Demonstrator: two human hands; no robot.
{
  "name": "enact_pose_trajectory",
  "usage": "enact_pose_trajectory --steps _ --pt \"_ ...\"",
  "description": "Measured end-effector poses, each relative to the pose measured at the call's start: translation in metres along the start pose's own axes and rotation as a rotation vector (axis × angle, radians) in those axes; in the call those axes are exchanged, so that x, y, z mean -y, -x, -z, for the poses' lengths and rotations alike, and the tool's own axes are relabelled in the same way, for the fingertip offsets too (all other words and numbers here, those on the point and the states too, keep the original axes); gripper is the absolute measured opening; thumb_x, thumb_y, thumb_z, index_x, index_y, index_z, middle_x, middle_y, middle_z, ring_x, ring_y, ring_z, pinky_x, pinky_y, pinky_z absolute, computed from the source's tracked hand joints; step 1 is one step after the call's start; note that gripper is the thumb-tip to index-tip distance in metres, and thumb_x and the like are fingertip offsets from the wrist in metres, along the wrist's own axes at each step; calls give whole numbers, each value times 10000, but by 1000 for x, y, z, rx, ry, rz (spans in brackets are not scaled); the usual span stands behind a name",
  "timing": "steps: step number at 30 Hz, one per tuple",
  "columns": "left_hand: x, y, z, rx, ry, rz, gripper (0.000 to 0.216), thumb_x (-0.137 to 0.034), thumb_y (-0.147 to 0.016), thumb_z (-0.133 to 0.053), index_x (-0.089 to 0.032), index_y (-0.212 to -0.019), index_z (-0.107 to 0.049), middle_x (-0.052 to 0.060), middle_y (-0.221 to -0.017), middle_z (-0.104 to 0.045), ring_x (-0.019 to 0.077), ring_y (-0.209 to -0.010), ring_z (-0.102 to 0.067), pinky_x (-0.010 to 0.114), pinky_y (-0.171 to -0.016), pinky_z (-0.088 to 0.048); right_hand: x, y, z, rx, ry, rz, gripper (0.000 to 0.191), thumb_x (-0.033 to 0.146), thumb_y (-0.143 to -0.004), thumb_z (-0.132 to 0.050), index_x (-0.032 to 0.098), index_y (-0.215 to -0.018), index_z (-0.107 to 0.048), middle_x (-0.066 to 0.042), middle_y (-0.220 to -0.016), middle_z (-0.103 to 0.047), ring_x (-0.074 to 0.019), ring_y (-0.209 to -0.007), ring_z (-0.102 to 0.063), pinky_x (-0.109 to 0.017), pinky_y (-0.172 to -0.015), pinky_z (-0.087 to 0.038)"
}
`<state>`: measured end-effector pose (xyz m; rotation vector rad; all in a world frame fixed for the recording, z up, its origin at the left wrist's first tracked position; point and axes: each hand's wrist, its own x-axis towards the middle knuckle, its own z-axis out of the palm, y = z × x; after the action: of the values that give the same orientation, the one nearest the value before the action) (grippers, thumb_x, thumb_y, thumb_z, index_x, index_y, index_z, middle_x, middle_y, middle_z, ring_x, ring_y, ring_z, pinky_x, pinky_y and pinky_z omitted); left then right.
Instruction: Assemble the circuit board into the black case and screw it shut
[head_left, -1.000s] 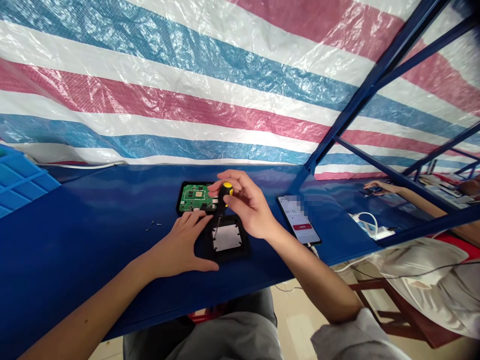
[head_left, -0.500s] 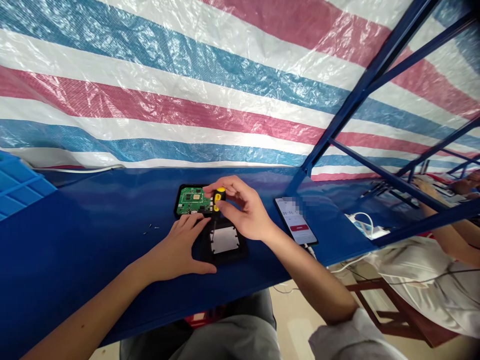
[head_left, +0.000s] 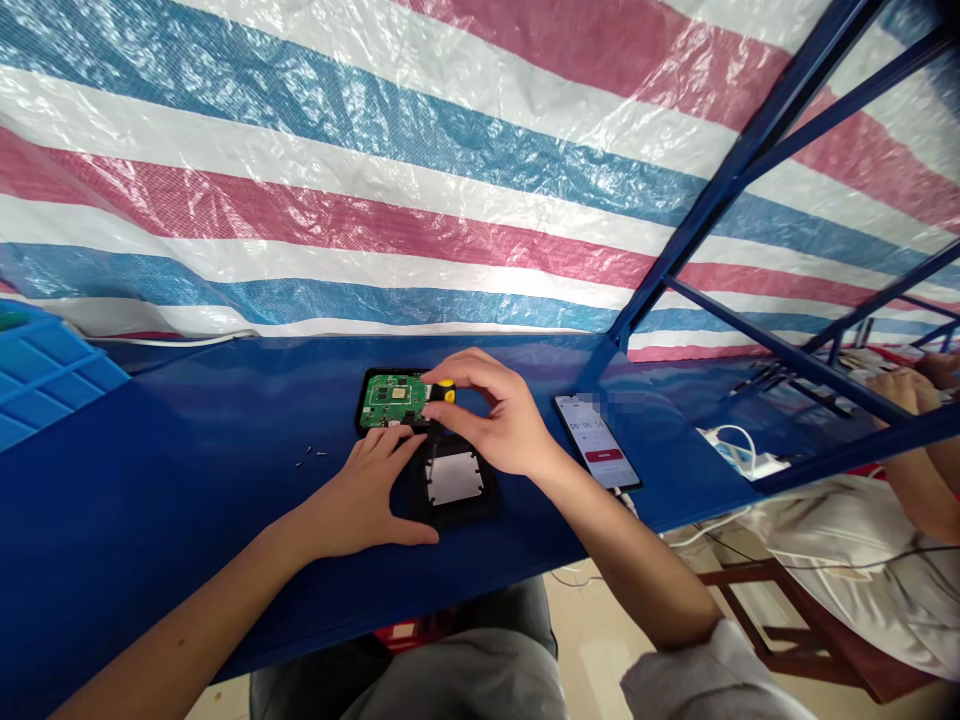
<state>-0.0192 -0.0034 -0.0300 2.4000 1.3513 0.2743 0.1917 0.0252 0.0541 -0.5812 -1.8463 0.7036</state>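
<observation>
A yellow and black screwdriver (head_left: 445, 392) stands nearly upright in my right hand (head_left: 499, 410), pinched at its handle between thumb and fingers. Its shaft points down at the left side of the black device case (head_left: 454, 512), which has a silver plate (head_left: 454, 478) in its middle. My left hand (head_left: 367, 490) spans the left edge of this case, fingers at the top edge and thumb along the bottom, holding it. Behind it lies the other black half with a green circuit board (head_left: 394, 398). Several small screws (head_left: 309, 456) lie loose to the left.
A phone (head_left: 598, 442) showing a running timer lies right of my right hand, with a white cable plugged in. A blue plastic crate (head_left: 56, 370) stands at the left. Blue metal frame bars (head_left: 675, 260) rise at the right, beyond which another person's arms (head_left: 911, 450) show.
My right fingers have shifted round the screwdriver handle, and the handle looks turned. The left hand keeps its place on the case. The whole view has drifted slightly.
</observation>
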Motion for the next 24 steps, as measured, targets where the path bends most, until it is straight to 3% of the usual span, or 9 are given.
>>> enact_pose_trajectory --steps 4,9,14,19,24 --pt "4 0 -3 -20 9 -30 1095 -813 -660 -641 -242 -1539 -325 157 -1547 -348 450 -1424 -264 606 -1093 -369 -2 4 0 35 -102 -43 251 164 -931 -527 245 -1158 -598 -58 -1127 -666 -178 -1077 -650 -377 -949 -550" --pt "4 0 -5 -38 -3 -17 1091 -806 -655 -650 -247 -1537 -332 137 -1578 -314 463 -1434 -242 604 -1095 -370 -3 4 -1 -10 63 8 204 244 -852 -703 255 -1053 -671 -51 -1115 -651 -196 -1065 -634 -380 -950 -541" --pt "2 0 -2 10 -6 -5 1095 -829 -672 -613 -235 -1542 -311 148 -1584 -294 450 -1443 -229 597 -1093 -375 -3 4 -3 61 -64 -45 285 181 -931 -525 249 -1202 -579 -60 -1173 -660 -178 -1106 -644 -351 -947 -543" --pt "4 0 -3 -10 -10 -14 1097 -824 -679 -611 -250 -1554 -281 140 -1593 -279 464 -1451 -199 598 -1092 -372 -5 3 -3 -24 52 23 218 271 -830 -727 231 -1028 -645 -58 -1107 -650 -196 -1079 -628 -360 -953 -530" --pt "5 0 -5 -30 -1 -26 1091 -820 -662 -630 -230 -1532 -339 153 -1550 -348 454 -1427 -261 607 -1089 -377 -6 5 -4 27 -111 -57 298 166 -918 -526 250 -1203 -536 -55 -1103 -672 -170 -1071 -655 -364 -943 -553"
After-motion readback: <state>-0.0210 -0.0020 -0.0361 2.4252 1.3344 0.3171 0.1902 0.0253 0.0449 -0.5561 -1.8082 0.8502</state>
